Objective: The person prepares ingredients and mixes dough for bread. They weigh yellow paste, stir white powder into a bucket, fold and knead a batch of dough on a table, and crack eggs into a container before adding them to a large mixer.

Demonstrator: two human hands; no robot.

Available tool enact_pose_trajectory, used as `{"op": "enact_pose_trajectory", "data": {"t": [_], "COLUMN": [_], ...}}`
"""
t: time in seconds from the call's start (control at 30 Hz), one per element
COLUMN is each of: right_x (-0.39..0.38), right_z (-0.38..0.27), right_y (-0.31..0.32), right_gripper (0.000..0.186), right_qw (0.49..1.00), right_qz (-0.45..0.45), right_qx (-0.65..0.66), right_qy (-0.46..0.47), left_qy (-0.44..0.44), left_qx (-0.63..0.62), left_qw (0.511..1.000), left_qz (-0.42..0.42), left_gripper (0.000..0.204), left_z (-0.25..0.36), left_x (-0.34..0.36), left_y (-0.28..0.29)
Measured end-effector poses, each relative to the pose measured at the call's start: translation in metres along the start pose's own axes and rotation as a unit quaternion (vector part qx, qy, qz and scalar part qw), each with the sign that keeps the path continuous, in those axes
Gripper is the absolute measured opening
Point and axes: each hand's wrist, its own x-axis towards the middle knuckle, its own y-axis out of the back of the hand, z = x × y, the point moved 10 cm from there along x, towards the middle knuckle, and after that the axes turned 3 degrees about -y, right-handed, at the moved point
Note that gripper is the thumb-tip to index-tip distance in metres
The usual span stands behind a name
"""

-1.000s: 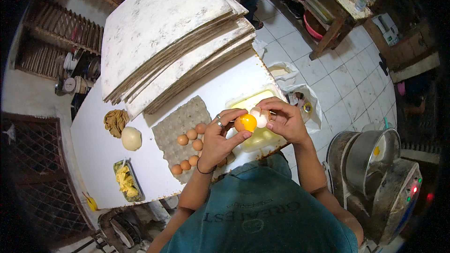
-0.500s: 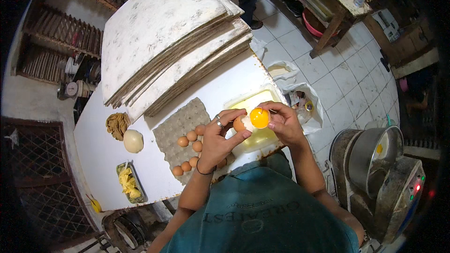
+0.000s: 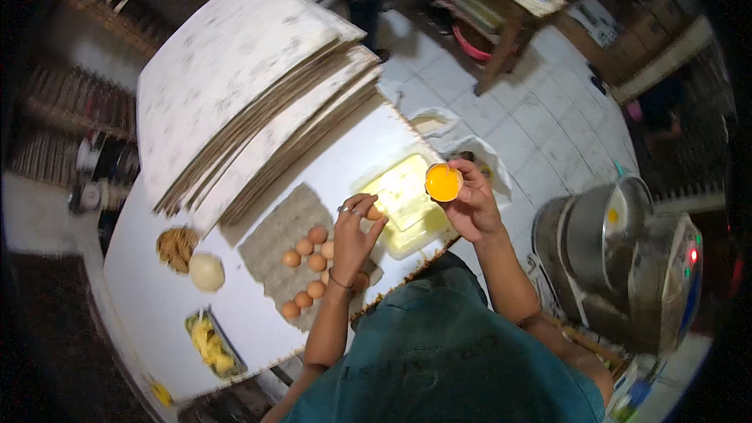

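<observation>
In my right hand (image 3: 476, 210) a half eggshell with an orange-yellow egg yolk (image 3: 443, 183) is held upright, over the right edge of a rectangular clear tub (image 3: 401, 252). Pale yellow liquid, apparently egg white, lies in the tub. My left hand (image 3: 356, 236), closed with rings on it, grips the other piece of eggshell (image 3: 375, 212) at the tub's left side. Below and left of that hand, several brown eggs (image 3: 317, 262) sit in a grey cardboard egg tray (image 3: 268, 229).
A tall stack of floury boards (image 3: 235, 55) covers the table's far side. At left are a dough ball (image 3: 207, 272), a crumpled brown lump (image 3: 177, 248) and a dish of yellow fat (image 3: 210, 343). A mixer with a metal bowl (image 3: 576, 231) stands right, beyond white bags (image 3: 478, 153).
My hands have drawn apart: the left moved left with its shell piece, the right still holds the yolk in its half shell. The view has shifted and turned.
</observation>
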Motion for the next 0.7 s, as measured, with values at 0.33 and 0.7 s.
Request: {"op": "enact_pose_trajectory", "data": {"t": [0.33,0.7], "right_x": [-0.11,-0.414], "right_z": [-0.136,-0.406], "right_y": [0.113,0.375], "right_gripper": [0.036,0.031], "right_qw": [0.94,0.624], "right_qz": [0.14,0.647], "right_qx": [0.163,-0.187], "right_qy": [0.264,0.396], "left_qy": [0.187,0.186], "left_qx": [-0.344,-0.29], "left_qw": [0.918,0.938], "left_qz": [-0.065,-0.033], "left_gripper": [0.037,0.041], "left_z": [-0.022,0.045], "left_x": [-0.015,0.039], "left_y": [-0.07,-0.15]}}
